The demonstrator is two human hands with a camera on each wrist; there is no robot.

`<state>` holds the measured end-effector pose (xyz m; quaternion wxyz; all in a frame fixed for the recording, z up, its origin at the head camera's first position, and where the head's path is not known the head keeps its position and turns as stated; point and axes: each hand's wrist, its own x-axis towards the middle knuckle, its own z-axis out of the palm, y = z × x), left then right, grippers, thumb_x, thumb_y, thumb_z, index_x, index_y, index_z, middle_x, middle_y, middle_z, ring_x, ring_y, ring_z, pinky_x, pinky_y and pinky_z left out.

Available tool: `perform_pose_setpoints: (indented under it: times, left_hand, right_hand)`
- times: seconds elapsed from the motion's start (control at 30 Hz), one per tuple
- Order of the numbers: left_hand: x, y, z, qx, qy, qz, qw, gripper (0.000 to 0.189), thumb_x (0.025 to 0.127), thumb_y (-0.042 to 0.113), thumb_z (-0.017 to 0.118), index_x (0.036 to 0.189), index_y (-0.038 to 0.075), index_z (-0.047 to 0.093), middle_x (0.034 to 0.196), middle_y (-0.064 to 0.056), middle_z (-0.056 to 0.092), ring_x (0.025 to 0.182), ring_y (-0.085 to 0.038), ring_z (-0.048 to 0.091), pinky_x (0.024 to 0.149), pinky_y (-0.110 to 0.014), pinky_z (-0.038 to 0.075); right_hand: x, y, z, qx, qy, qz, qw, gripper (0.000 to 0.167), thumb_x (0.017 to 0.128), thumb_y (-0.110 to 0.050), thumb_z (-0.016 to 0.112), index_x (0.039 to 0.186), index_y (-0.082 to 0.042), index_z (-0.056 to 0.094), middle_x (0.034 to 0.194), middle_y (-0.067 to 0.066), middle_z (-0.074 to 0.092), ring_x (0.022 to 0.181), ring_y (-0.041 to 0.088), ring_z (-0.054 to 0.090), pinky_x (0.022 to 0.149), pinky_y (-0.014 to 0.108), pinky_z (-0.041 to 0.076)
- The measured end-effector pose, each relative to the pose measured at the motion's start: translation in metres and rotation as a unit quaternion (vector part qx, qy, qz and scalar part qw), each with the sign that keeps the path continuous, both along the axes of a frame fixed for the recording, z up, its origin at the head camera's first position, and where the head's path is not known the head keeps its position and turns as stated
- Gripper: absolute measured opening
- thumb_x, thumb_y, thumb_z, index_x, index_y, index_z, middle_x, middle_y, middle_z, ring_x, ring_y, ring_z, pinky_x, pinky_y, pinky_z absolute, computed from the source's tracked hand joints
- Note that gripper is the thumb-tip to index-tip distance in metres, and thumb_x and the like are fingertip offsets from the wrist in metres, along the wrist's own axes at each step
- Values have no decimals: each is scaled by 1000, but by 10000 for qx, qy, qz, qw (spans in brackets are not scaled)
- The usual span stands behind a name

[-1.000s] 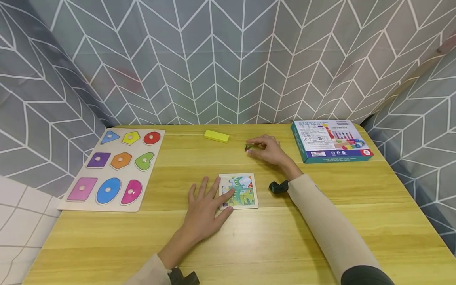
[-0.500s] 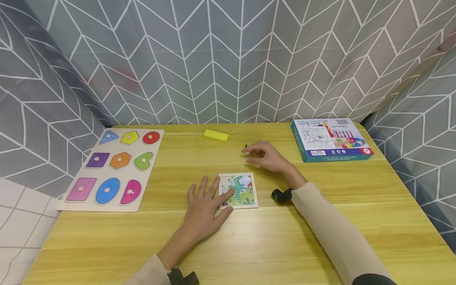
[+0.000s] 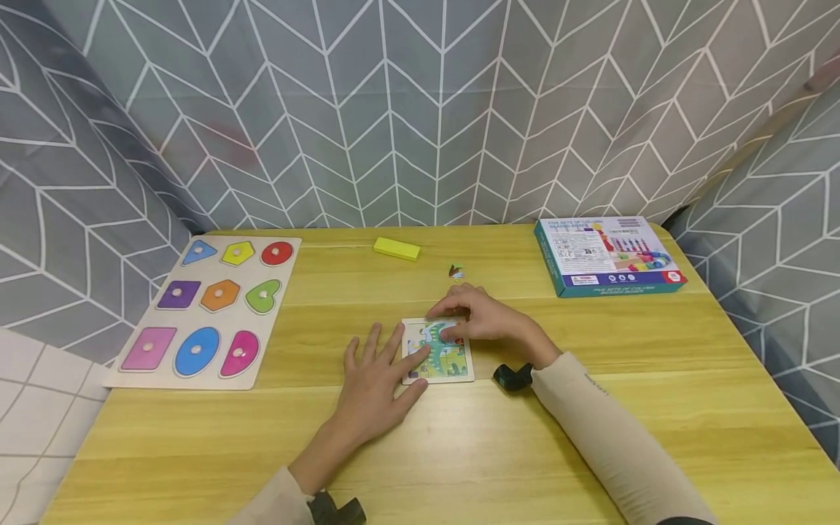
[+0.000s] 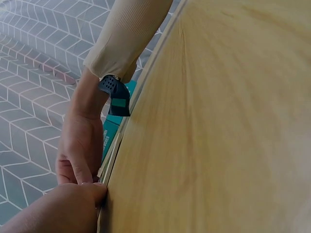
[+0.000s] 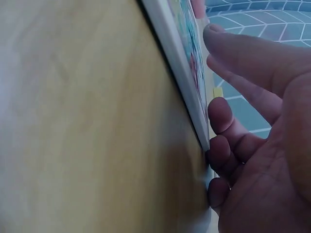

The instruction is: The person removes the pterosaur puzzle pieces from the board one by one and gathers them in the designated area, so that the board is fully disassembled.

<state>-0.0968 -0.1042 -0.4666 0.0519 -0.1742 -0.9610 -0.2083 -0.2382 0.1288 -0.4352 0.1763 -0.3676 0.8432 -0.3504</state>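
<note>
- One dinosaur puzzle point(image 3: 454, 364) is laid on the counter point(image 3: 485, 467), lower centre of the frame.
- Its left side is touched by the left hand point(image 3: 372, 386), fingers spread, released.
- Its top is overlapped by the right hand point(image 3: 484, 315), fingers bent; whether anything is grasped cannot be told.
- A loose piece point(image 3: 456, 272) is seen higher up.

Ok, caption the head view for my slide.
Left hand rests on a small picture puzzle, right hand at its far edge; a loose piece lies beyond, between yellow block and printed box.
</note>
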Motion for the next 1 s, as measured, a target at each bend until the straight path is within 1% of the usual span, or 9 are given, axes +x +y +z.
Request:
perform_pose_setpoints:
  times: [0.17,0.3,0.43,0.73,1.0]
  left_hand:
    - [-1,-1,-1,-41,-7,5,10000,49,99,54,55,146,42,54,166,-9,35,156,-47,19,117,-71,9]
    - [-1,-1,-1,-62,-60,2,10000,49,99,56,54,147,42,53,166,-8,33,156,-46,17,118,-71,8]
    - [-1,-1,-2,-78,-138,-5,9999,51,98,58,53,147,43,52,167,-7,31,157,-45,16,118,-69,7]
    - [-1,-1,-2,-28,-158,10,9999,51,98,58,53,147,42,52,167,-7,30,157,-44,14,119,-69,6]
    - [-1,0,-2,-13,-111,-20,9999,51,98,57,55,147,41,53,167,-8,31,157,-46,16,118,-70,7]
  right_hand:
    - [2,-2,0,236,208,91,9995,37,87,-24,80,124,-23,75,109,-5,68,101,15,50,88,38,28]
    - [1,-2,1,350,230,187,9989,37,88,-25,80,125,-27,74,106,-7,66,99,14,45,85,37,27]
    - [0,0,1,458,275,314,9981,37,88,-24,80,124,-29,74,105,-8,65,97,13,45,84,37,26]
    - [0,-4,8,640,226,424,9968,36,89,-23,79,123,-30,72,106,-7,63,97,14,47,86,39,25]
    - [1,-10,15,824,130,828,9931,40,93,-14,72,129,-30,71,104,-3,59,94,16,44,82,38,26]
